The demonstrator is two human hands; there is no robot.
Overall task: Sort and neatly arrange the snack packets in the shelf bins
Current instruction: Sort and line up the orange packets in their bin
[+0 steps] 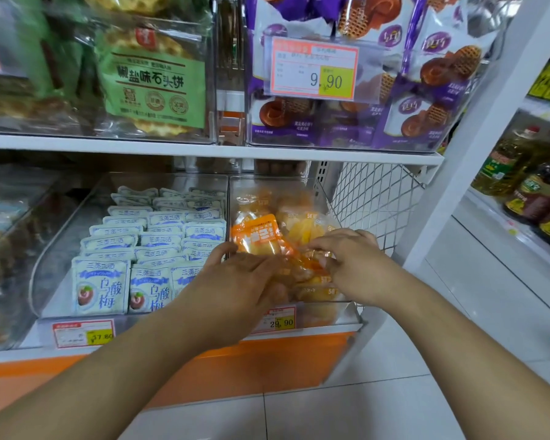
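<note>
Both forearms reach forward; left hand [245,277] and right hand [356,265] fingers curled, gripping orange snack packets [302,271] in clear bin [346,309].

Bright even light, blurred warped edges

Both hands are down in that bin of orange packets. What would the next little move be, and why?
Probably stand the orange packets upright in rows. They lie jumbled in the clear bin under the left hand and right hand, while the white plum packets alongside already stand in tidy rows.
</note>
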